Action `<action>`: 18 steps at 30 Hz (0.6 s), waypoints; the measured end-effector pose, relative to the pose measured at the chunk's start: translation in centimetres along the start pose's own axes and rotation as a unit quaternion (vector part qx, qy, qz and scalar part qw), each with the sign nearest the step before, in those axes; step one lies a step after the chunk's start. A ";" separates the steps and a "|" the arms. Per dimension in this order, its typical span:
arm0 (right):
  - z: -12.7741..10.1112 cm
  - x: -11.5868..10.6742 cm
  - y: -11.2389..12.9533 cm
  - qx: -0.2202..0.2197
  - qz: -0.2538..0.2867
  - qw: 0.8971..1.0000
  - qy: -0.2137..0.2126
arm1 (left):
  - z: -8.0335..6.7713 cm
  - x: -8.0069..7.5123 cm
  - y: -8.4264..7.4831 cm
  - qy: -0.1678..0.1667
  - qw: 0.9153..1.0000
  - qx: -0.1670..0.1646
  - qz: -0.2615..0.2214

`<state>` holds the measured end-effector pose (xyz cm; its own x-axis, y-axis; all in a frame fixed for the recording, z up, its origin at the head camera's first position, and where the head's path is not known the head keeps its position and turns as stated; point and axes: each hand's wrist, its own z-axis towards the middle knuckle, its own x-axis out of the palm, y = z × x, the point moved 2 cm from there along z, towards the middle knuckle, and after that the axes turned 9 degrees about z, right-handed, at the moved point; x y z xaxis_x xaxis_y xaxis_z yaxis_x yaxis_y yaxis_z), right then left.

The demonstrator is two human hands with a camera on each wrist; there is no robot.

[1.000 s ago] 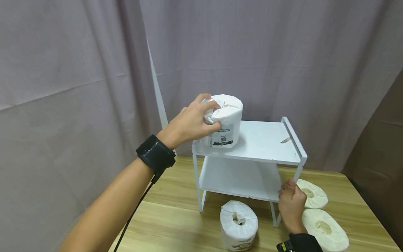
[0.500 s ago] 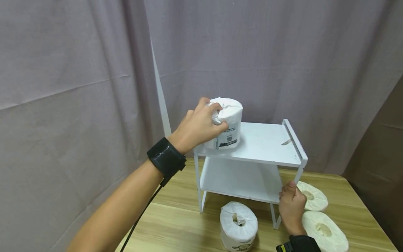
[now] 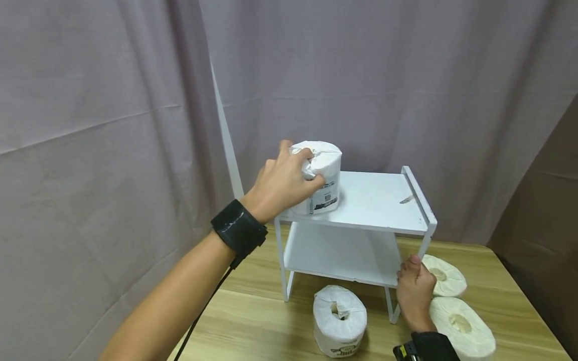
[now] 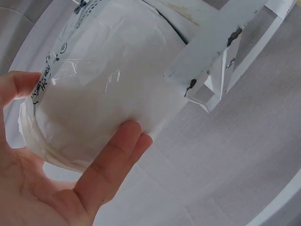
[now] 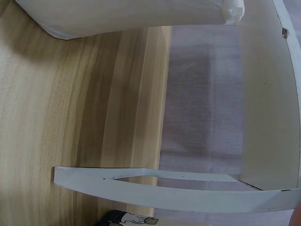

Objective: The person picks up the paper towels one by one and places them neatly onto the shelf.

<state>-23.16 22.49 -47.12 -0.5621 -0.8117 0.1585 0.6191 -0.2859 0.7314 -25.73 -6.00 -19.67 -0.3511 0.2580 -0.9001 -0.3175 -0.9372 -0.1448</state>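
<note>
My left hand (image 3: pixel 286 180) grips a wrapped toilet roll (image 3: pixel 327 175) at the left end of the upper shelf. Its thumb is on the roll's front side, and the other fingers reach over the top and far side. In the left wrist view, two fingertips press on the roll's white wrapper (image 4: pixel 103 70), close to the shelf's edge. Low on the right, my right hand (image 3: pixel 415 293) holds the front leg of the white two-tier rack (image 3: pixel 375 200). Only a sliver of that hand shows in the right wrist view, beside the leg (image 5: pixel 188 197).
Another white toilet roll (image 3: pixel 340 321) stands on the wooden table (image 3: pixel 244 311) in front of the rack. Two cream-wrapped rolls, a far one (image 3: pixel 447 281) and a near one (image 3: pixel 469 333), are to the right of the rack. Grey curtains (image 3: pixel 361 75) hang behind.
The left hand has shifted slightly rightward around the roll. The roll has turned a little and sits slightly lower on the upper shelf. The right hand keeps its hold on the leg.
</note>
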 end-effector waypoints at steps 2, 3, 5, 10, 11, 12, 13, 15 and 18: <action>0.1 0.0 0.1 -0.002 -0.002 1.000 0.001 | -0.1 0.0 0.0 0.000 1.000 0.005 0.006; 0.2 0.0 0.1 -0.003 -0.006 1.000 0.002 | -0.2 0.0 0.0 0.002 1.000 0.008 0.009; 0.2 -0.1 0.1 -0.003 -0.017 1.000 0.000 | -0.3 0.0 0.0 0.013 1.000 0.013 0.011; -0.1 0.2 0.4 0.005 -0.022 1.000 0.000 | -0.6 -0.2 0.5 0.042 0.999 0.015 0.006; -0.2 0.3 0.4 0.005 -0.022 1.000 0.000 | -0.6 -0.3 0.7 0.045 0.999 0.016 0.003; -0.3 0.4 0.4 0.005 -0.022 1.000 0.000 | -0.6 -0.3 0.9 0.048 0.999 0.017 0.000; -0.3 0.5 0.5 0.004 -0.022 1.000 0.001 | -0.5 -0.4 1.2 0.051 0.998 0.019 -0.007; -0.4 0.7 0.5 0.000 -0.024 1.000 0.004 | -0.3 -0.3 2.0 0.058 0.997 0.029 -0.030; -0.4 0.9 0.5 -0.006 -0.022 1.000 0.007 | 0.0 -0.1 3.2 0.068 0.994 0.061 -0.066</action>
<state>-23.13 21.36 -46.86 -0.5806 -0.8057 0.1169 0.6011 -0.3273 0.7291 -26.73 -9.04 -20.00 -0.1809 0.3345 -0.9249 -0.4595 -0.8602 -0.2212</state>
